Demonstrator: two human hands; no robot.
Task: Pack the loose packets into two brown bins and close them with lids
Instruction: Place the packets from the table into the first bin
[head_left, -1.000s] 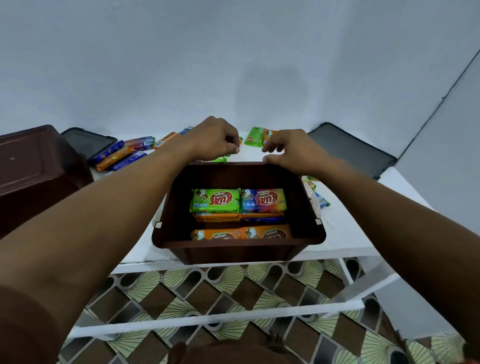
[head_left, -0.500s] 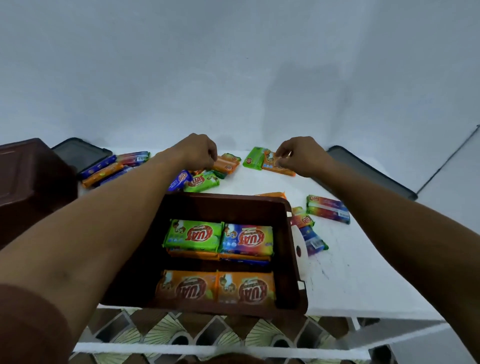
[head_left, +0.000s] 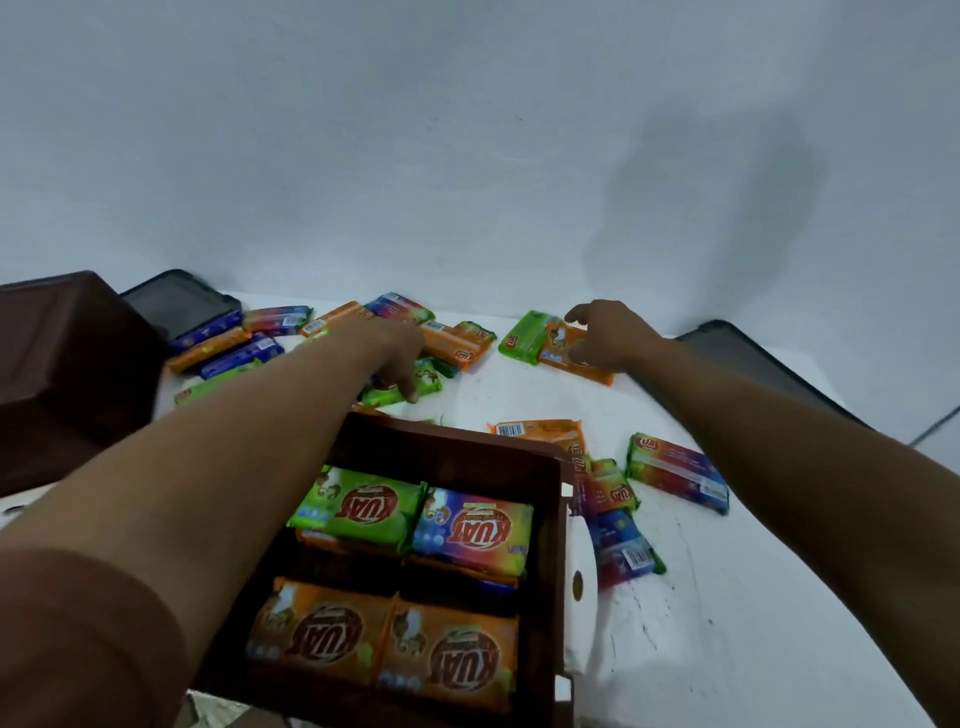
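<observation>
Both arms are reaching across the white worktop (head_left: 737, 597) toward the loose packets lying near the wall (head_left: 467, 156). The left hand (head_left: 392, 356) is angling downward with its fingers stretched out, the fingertips touching a green packet (head_left: 428, 384) just behind the open brown bin (head_left: 457, 441); the hand is blurred, and no closed grip is showing. The right hand (head_left: 610, 335) is lying over the right end of an orange packet (head_left: 558, 345), fingers loosely spread and the forefinger lifting clear, pressing rather than clasping it; a second green packet (head_left: 522, 338) is sitting against that orange one on its left. The open brown bin is standing at the near edge of the worktop and is holding a green pack (head_left: 363, 506) and a blue pack (head_left: 475, 527) side by side at the back, with two orange packs (head_left: 452, 654) in front. More loose packets are lying just right of the bin (head_left: 675, 473) and in a cluster at the far left (head_left: 228, 343). A second brown bin (head_left: 67, 364) is sitting at the left edge; whether it is lidded cannot be told. One dark lid (head_left: 176, 301) is leaning behind it and another dark lid (head_left: 753, 358) is lying beyond the right forearm.
</observation>
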